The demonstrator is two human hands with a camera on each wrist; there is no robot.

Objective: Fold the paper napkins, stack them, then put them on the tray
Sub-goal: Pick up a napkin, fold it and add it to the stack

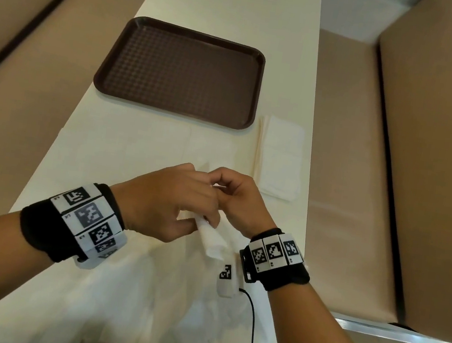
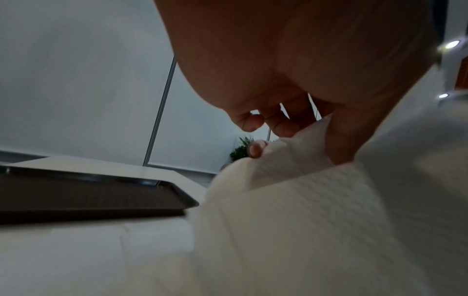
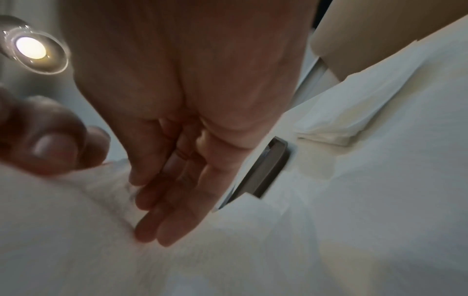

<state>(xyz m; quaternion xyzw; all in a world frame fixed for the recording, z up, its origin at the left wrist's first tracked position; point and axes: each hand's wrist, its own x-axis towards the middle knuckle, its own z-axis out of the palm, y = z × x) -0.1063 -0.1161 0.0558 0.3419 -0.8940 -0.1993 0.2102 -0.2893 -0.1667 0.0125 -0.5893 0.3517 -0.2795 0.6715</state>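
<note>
Both hands meet over the near middle of the table, lifted above it. My left hand (image 1: 177,199) pinches a white paper napkin (image 1: 213,242) that hangs down from its fingers; the left wrist view has that napkin (image 2: 291,200) draped below the thumb. My right hand (image 1: 233,192) has curled fingers on the same napkin's upper edge, its fingertips (image 3: 147,232) lying on the paper. A stack of folded napkins (image 1: 279,157) lies at the right, beside the brown tray (image 1: 183,71), which holds nothing. More unfolded napkins (image 1: 171,303) lie under my wrists.
The table (image 1: 236,4) is long and cream, flanked by tan bench seats (image 1: 432,142) on both sides. A black cable (image 1: 252,329) runs from my right wristband to the near edge. A flat napkin sheet (image 1: 136,141) lies spread in front of the tray.
</note>
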